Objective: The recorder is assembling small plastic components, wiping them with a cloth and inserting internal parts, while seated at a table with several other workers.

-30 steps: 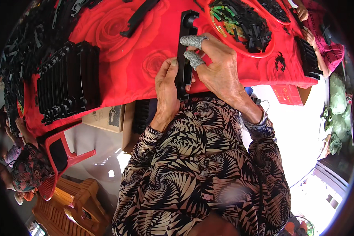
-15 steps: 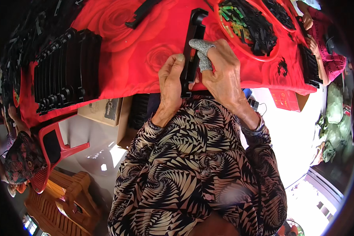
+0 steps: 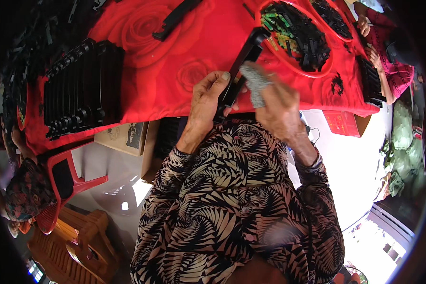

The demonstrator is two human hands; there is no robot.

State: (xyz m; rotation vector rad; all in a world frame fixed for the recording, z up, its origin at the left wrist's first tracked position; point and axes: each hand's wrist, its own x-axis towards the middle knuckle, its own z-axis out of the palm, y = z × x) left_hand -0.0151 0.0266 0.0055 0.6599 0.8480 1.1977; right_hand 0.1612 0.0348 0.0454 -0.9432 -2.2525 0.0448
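My left hand point(image 3: 207, 97) is closed round a long black plastic part point(image 3: 241, 59), its thumb lying along the near side and fingertips showing at the far side. The part slants up to the right over the table's front edge; its upper end has a rounded knob. Just right of it is my right hand point(image 3: 280, 104), with grey knitted covers point(image 3: 256, 81) on thumb and finger. The covered fingers are at the part's side, blurred by motion, so whether they pinch anything cannot be made out.
A row of similar black parts point(image 3: 85, 90) stands at the left on the red rose-patterned tablecloth point(image 3: 151, 71). One more black part point(image 3: 175, 19) lies at the back. A red-rimmed basket point(image 3: 312, 75) holds small black, green and yellow pieces. Co-workers' hands point(image 3: 375, 57) show at the right.
The long black part has tilted, its upper end swinging to the right. My right hand has moved right and a little down, away from where its fingers lay on the part.
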